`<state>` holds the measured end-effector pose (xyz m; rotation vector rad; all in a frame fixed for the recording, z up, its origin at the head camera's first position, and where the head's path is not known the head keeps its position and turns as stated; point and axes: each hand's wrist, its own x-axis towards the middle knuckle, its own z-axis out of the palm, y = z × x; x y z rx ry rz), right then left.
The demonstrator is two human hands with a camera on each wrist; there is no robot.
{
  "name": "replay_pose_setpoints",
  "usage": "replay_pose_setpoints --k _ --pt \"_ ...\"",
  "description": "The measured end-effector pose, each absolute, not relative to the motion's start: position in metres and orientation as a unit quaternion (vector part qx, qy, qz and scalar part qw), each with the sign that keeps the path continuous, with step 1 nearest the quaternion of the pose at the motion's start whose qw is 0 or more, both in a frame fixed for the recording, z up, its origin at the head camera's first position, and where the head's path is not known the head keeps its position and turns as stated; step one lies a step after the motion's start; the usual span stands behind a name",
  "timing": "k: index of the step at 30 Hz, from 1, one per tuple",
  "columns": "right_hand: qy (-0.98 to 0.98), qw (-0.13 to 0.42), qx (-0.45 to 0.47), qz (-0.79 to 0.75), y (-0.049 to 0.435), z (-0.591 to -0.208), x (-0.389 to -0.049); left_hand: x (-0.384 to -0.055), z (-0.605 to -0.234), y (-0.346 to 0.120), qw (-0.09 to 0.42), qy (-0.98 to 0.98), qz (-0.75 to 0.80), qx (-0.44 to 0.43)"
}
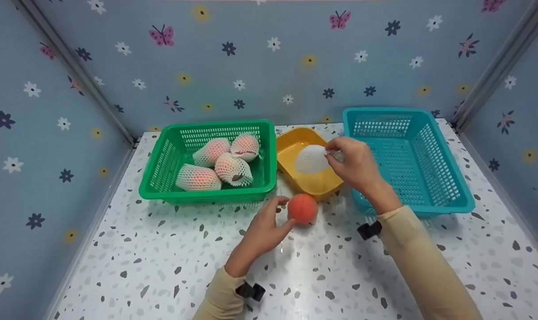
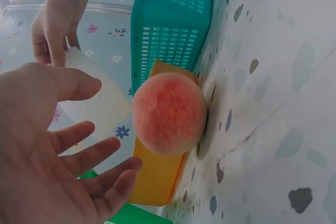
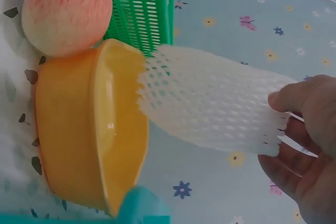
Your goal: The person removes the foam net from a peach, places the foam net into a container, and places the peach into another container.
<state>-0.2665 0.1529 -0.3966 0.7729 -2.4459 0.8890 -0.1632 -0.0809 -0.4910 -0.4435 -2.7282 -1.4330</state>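
Note:
My right hand (image 1: pixel 355 164) pinches one end of a white foam net sleeve (image 1: pixel 311 159) over the yellow bin (image 1: pixel 321 183). The right wrist view shows the sleeve (image 3: pixel 210 100) hanging hollow from thumb and fingers, its wide end toward the bin. A bare pinkish-red peach (image 1: pixel 303 209) rests on the table just in front of the bin. Beside it, my left hand (image 1: pixel 265 226) has its fingers spread and slightly bent, with nothing gripped. In the left wrist view a gap shows between those fingers and the peach (image 2: pixel 169 114).
At the left stands a green basket (image 1: pixel 206 195) with several net-wrapped peaches (image 1: pixel 199 178) inside. A teal basket (image 1: pixel 464 202) stands to the right of the yellow bin. Flower-patterned panels (image 1: pixel 273 66) enclose the speckled table (image 1: pixel 171 266) at the back and sides.

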Motion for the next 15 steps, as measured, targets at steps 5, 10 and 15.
replay_pose_setpoints --k 5,10,15 --pt "-0.893 0.218 0.242 0.311 0.14 -0.404 -0.282 -0.165 -0.489 -0.084 0.012 -0.876 -0.459 -0.145" --pt "-0.903 0.226 0.216 0.295 0.132 -0.417 -0.292 -0.164 -0.484 -0.086 0.008 -0.875 -0.462 -0.147" --pt "-0.906 0.243 0.205 0.28 0.128 -0.431 -0.297 -0.163 -0.475 -0.088 0.007 -0.879 -0.454 -0.145"
